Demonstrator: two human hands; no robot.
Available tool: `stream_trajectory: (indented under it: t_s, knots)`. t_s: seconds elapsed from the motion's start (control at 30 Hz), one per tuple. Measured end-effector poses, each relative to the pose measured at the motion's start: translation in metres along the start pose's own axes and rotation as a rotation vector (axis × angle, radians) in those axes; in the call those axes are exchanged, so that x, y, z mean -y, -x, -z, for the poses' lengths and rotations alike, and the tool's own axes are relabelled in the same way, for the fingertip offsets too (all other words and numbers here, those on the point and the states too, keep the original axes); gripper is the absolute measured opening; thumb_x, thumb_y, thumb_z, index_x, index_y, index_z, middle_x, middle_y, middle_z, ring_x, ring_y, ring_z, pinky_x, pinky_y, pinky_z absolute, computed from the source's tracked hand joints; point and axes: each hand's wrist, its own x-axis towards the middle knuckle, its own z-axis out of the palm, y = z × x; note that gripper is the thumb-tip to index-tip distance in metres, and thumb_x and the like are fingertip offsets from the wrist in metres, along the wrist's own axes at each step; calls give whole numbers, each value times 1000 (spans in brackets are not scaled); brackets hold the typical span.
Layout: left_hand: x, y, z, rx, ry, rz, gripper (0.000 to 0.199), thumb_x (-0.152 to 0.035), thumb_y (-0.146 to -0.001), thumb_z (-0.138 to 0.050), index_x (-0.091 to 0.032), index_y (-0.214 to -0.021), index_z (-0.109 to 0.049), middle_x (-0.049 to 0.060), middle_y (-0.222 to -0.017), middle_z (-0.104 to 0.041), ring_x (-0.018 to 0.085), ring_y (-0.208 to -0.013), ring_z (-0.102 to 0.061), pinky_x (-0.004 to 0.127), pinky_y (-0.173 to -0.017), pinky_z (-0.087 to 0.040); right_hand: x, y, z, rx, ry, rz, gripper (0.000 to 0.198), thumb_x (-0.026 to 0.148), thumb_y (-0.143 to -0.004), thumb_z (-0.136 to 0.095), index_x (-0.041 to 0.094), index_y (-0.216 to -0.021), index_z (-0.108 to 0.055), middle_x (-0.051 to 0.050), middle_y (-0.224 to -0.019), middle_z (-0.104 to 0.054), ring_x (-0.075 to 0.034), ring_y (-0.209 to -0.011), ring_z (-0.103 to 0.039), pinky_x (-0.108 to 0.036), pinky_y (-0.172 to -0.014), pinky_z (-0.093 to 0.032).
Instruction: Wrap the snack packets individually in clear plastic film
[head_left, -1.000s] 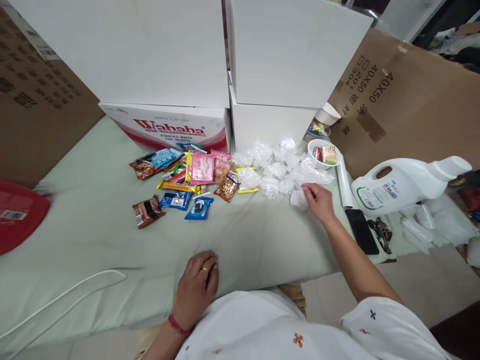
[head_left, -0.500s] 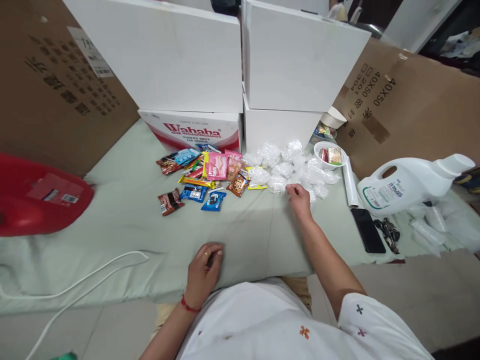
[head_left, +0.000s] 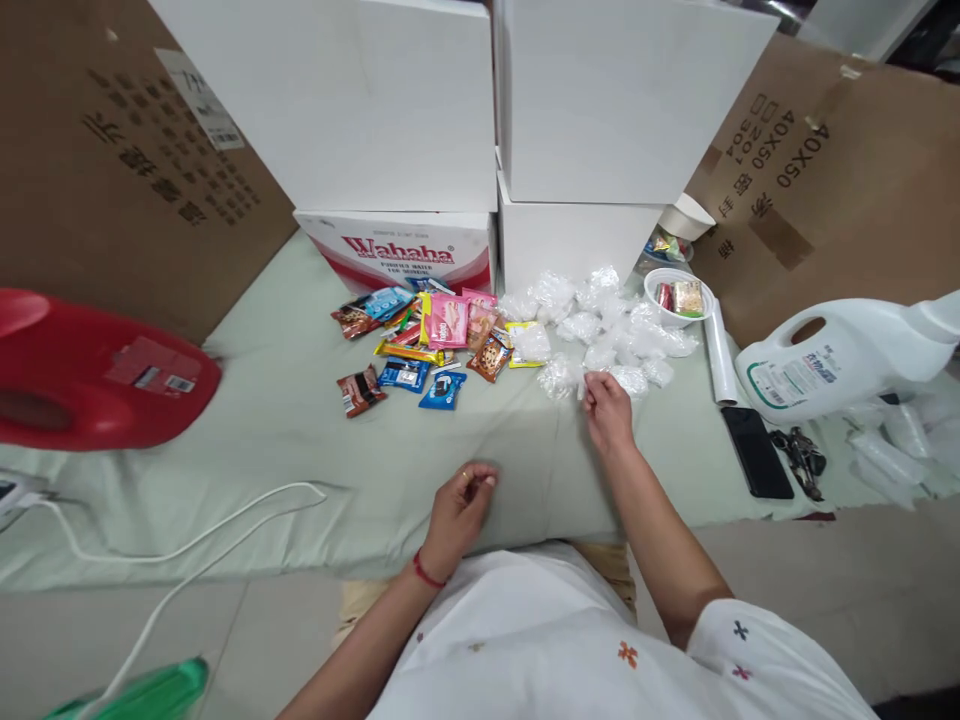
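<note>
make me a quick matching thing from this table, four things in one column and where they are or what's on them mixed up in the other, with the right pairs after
1. left hand
2. phone
3. right hand
4. snack packets

A. at the near edge of the crumpled plastic
B. in front of the box marked Wahaha
C. has a red band at its wrist
D. beside the keys

Pairs: 1-C, 2-D, 3-A, 4-B

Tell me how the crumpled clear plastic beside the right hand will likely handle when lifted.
The crumpled clear plastic looks thin and wrinkled, so probably light and floppy. Its pieces crowd together, so lifting one might drag neighbours.
</note>
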Motion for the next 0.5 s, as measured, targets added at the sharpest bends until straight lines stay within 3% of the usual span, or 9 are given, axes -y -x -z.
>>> stream_trajectory:
  t_s: [0.07,0.13,0.2,0.27,0.4,0.5]
  knots:
    - [-1,-6,-4,-2,140,110,32,-51,-91,-61,-19,-91,-67,2,-80,-62,15,-71,-55,27,-64,-45,5,32,8,33,-300,-167,32,44,-74,-82,21,-81,-61,6,-66,-46,-9,-58,-41,-21,-52,-37]
    - [-8,-17,-14,-20,301,181,41,-57,-84,-69,-20,-101,-64,5,-95,-64,18,-86,-60,27,-68,-49,10,63,12,94,-491,-308,40,41,-66,-91,20,-77,-58,8,-64,-43,-7,-55,-36,-18,-49,-34]
    - [-18,-31,-27,-60,456,261,60,-58,-73,-81,-22,-115,-60,10,-117,-62,22,-104,-61,28,-72,-53,15,89,15,132,-599,-416,42,37,-63,-95,20,-75,-58,8,-64,-44,-5,-53,-34,-17,-47,-34]
    - [-29,-44,-40,-69,612,360,73,-57,-64,-89,-24,-121,-56,10,-125,-60,24,-111,-61,30,-74,-56,19,107,18,179,-640,-487,42,35,-62,-96,20,-74,-59,8,-63,-43,-5,-52,-32,-17,-46,-34]
    - [-37,-63,-51,24,875,451,59,-50,-57,-95,-20,-95,-61,2,-97,-66,15,-86,-67,28,-71,-58,23,126,32,268,-535,-463,38,40,-66,-95,21,-77,-64,6,-65,-43,-6,-55,-32,-18,-47,-34]
    - [-30,-72,-41,-103,987,454,52,-38,-52,-98,-18,-79,-59,-4,-76,-66,8,-66,-62,22,-64,-55,22,129,52,228,-428,-338,35,44,-72,-91,21,-77,-65,4,-71,-47,-7,-59,-35,-19,-51,-37]
